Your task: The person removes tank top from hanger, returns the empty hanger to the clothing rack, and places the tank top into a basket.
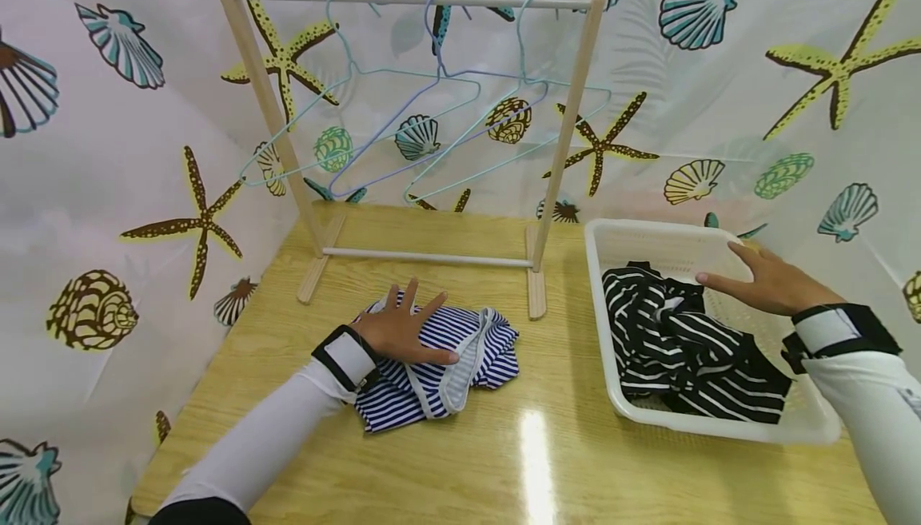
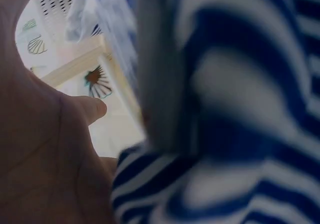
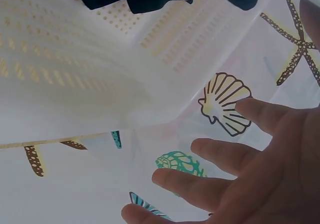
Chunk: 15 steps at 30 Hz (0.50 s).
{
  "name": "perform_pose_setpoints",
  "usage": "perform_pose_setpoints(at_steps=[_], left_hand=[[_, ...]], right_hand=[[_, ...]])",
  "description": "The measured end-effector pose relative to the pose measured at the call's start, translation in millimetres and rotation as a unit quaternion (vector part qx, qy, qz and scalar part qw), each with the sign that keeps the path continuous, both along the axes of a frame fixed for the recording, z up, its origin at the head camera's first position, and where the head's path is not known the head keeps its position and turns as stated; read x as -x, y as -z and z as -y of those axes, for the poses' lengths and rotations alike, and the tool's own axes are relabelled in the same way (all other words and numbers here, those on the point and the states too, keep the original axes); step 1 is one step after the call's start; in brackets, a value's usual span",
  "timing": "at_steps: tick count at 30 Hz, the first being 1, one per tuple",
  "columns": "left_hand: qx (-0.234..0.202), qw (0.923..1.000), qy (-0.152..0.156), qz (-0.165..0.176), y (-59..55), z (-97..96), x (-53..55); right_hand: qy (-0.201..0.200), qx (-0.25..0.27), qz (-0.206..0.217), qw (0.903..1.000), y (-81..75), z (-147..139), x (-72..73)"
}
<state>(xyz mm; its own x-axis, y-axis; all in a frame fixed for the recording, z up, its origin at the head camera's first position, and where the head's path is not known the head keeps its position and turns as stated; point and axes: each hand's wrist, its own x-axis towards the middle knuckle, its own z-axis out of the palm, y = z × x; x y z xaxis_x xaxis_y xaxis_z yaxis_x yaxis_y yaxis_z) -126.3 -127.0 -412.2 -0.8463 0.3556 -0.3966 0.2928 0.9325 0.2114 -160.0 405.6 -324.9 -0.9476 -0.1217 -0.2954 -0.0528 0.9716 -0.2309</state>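
Note:
A crumpled blue-and-white striped garment [image 1: 432, 373] with pale trim lies on the wooden table, its stripes filling much of the left wrist view. Over its upper left part my left hand [image 1: 399, 332] is spread, fingers apart; whether the palm touches the cloth I cannot tell. On the right stands a white plastic basket [image 1: 612, 357] holding black-and-white striped clothing [image 1: 691, 341]. My right hand [image 1: 773, 281] hovers by the basket's far right rim, fingers extended, with nothing in its grasp. The right wrist view shows those fingers [image 3: 215, 156] spread beside the basket.
A wooden rack [image 1: 568, 133] stands at the back of the table [image 1: 460, 469]. From its top bar hang a blue hanger [image 1: 388, 127] and two turquoise hangers, one at the left [image 1: 298, 121] and one at the right [image 1: 489, 113]. Behind is a shell-and-starfish patterned cloth [image 1: 748, 109].

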Motion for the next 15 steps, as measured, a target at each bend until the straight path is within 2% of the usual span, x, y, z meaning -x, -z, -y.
perform_pose_setpoints(at_steps=[4,9,15], left_hand=[[0.018,0.9996,0.001,0.020,11.2,-5.7,-2.7],[0.034,0.9986,0.029,0.030,17.4,-13.1,-7.5],[0.069,0.9965,0.042,0.022,23.5,-21.7,-12.2]], right_hand=[[0.005,-0.007,0.016,0.9998,3.4,-6.6,-1.9],[0.008,-0.024,0.039,0.9989,3.8,-13.0,-7.2],[0.034,-0.028,0.081,0.9957,3.2,-21.4,-16.6]])
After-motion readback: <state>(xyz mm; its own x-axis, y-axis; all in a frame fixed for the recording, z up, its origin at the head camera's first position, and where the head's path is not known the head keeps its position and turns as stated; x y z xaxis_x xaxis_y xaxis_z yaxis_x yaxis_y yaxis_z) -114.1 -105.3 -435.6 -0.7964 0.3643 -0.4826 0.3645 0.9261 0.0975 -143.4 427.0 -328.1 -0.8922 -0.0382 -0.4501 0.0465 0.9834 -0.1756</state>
